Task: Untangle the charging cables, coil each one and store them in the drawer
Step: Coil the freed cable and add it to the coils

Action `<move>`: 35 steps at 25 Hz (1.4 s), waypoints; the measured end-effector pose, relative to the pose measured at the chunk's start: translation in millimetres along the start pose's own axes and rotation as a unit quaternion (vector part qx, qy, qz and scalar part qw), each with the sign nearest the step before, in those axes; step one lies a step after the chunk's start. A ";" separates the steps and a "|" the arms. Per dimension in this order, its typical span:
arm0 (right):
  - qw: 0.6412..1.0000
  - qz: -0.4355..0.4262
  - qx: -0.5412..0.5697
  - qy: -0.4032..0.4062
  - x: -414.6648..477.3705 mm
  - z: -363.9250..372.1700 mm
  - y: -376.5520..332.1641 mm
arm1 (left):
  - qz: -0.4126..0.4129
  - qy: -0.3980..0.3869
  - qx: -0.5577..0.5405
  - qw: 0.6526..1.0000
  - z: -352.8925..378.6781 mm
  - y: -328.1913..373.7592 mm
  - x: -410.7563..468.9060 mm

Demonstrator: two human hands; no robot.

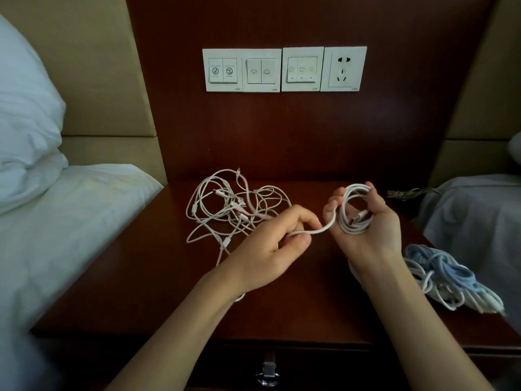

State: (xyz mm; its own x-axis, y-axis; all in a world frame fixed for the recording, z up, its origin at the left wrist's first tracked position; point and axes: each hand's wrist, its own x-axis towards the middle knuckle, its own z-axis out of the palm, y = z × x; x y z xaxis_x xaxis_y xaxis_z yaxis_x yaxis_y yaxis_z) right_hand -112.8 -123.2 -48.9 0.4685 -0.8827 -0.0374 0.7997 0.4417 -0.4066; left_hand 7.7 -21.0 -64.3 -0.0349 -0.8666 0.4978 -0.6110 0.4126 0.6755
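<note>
Over the middle of the nightstand (296,311), the right hand (369,232) curls round a white coil (355,210), and the left hand (267,249) pinches the coil's free run between thumb and fingers. The tangle (234,207) lies at the nightstand's back, left of centre. A blue-and-white bundle (445,275) sits at its right edge. The drawer (324,368) under its top is closed.

Dark red-brown wooden surface (135,280), glossy top. Rear centre-left: a loose tangle of thin white cables (234,207) lying flat, loops overlapping, several connector ends showing. One strand trails toward the front. Right side, close to the edge: a bundle of pale blue and white cables (448,277), roughly coiled, well apart from the tangle. Rear right corner: a dark cord (406,193) on the wood, its far end hidden.
</note>
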 end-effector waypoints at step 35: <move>0.817 0.260 -0.388 -0.337 -10.7 -2.5 16.8 | -0.084 0.164 0.023 0.983 -26.3 2.5 10.0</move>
State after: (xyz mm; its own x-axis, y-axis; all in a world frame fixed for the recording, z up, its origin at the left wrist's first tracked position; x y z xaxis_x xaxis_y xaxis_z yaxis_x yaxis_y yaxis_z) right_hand -105.3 -106.7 -57.6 0.9790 -0.2034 0.0143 0.0688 0.2635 -0.9622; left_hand 26.6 -21.3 -43.3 0.3224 -0.7810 0.5349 -0.6222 0.2509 0.7415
